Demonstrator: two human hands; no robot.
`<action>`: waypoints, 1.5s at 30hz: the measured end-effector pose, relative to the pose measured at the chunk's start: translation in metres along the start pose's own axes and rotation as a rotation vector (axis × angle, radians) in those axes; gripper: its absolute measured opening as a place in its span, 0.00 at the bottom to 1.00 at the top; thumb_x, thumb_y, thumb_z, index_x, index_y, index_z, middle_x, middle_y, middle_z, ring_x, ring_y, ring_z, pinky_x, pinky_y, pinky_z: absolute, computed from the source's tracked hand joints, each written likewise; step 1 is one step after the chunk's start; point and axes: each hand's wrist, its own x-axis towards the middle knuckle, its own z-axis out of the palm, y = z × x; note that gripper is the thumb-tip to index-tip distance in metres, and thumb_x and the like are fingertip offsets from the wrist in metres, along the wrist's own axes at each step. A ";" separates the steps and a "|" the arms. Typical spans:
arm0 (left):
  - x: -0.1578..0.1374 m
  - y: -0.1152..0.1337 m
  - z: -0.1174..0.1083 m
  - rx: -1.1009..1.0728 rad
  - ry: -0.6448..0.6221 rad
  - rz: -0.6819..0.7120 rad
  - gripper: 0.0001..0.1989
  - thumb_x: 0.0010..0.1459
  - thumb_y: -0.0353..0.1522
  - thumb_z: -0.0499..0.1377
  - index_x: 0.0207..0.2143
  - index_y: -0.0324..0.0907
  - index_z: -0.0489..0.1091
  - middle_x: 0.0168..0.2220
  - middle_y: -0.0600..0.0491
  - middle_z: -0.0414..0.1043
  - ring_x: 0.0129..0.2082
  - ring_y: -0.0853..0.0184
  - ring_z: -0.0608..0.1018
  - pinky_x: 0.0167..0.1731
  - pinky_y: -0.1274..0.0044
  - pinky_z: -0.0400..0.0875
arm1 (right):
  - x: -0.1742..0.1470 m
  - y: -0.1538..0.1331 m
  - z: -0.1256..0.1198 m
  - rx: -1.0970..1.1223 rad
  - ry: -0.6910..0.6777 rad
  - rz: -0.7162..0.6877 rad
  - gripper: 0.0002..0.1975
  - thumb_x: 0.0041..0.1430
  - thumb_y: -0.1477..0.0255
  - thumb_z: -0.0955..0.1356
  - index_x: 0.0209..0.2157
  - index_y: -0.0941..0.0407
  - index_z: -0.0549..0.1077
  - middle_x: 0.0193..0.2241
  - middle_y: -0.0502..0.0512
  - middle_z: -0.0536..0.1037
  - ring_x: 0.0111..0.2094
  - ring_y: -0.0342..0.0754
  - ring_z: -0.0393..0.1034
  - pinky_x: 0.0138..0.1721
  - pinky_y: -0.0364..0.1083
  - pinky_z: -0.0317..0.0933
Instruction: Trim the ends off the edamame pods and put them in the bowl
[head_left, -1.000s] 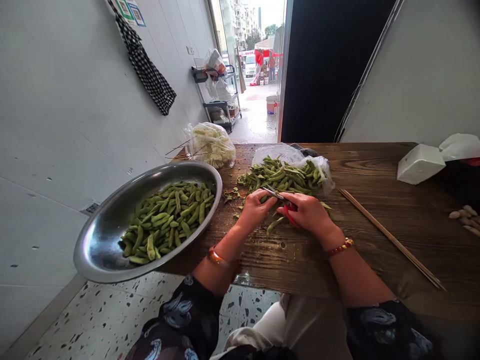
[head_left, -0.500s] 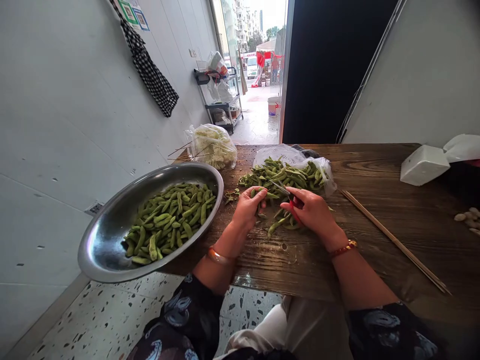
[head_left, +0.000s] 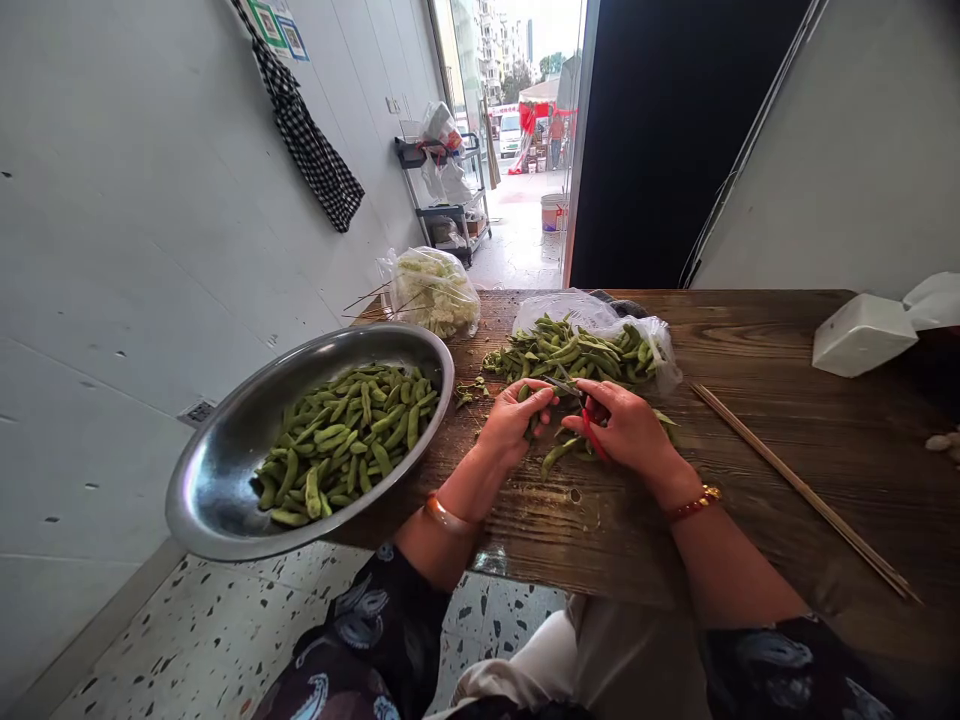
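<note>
Green soybean pods [head_left: 525, 394] are pinched in my left hand [head_left: 512, 422], partly hidden by the fingers. My right hand [head_left: 628, 428] is closed around red-handled scissors [head_left: 592, 432], whose metal blades point left at the pods by my left fingertips. Just behind both hands lies a heap of pods [head_left: 566, 348], spilling from a clear plastic bag [head_left: 664, 350]. A few loose pods [head_left: 556, 456] rest on the table beneath my right hand. To the left, a large steel basin [head_left: 217, 490] holds many pods [head_left: 349, 440].
On the wooden table [head_left: 757, 350] several thin sticks [head_left: 802, 488] lie at the right. A white tissue box [head_left: 862, 333] stands at the far right. Behind the basin sits a bag of pale vegetables [head_left: 435, 290]. A cart [head_left: 450, 205] is by the doorway.
My left hand has shifted slightly right, closer to the scissors, and less of the pod shows past its fingers. The whole view has moved a little.
</note>
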 end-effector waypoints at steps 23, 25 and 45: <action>-0.003 0.007 0.002 0.173 -0.082 0.002 0.15 0.44 0.35 0.66 0.28 0.40 0.62 0.21 0.59 0.67 0.18 0.75 0.70 0.18 0.83 0.61 | 0.003 0.007 -0.006 -0.006 0.146 0.129 0.26 0.56 0.53 0.67 0.48 0.56 0.74 0.28 0.54 0.77 0.26 0.46 0.67 0.29 0.44 0.61; -0.005 0.005 0.005 0.432 -0.141 0.050 0.12 0.46 0.37 0.64 0.28 0.39 0.66 0.18 0.60 0.63 0.16 0.77 0.64 0.18 0.83 0.56 | 0.003 0.007 -0.005 -0.004 0.153 0.125 0.26 0.56 0.53 0.67 0.48 0.56 0.75 0.28 0.54 0.77 0.26 0.46 0.67 0.30 0.45 0.62; -0.007 0.005 0.005 0.947 -0.152 0.273 0.11 0.50 0.37 0.60 0.27 0.37 0.73 0.23 0.55 0.69 0.23 0.73 0.65 0.28 0.80 0.59 | 0.006 0.010 -0.005 0.304 0.159 0.317 0.27 0.53 0.54 0.68 0.49 0.56 0.74 0.20 0.46 0.70 0.21 0.41 0.59 0.25 0.42 0.57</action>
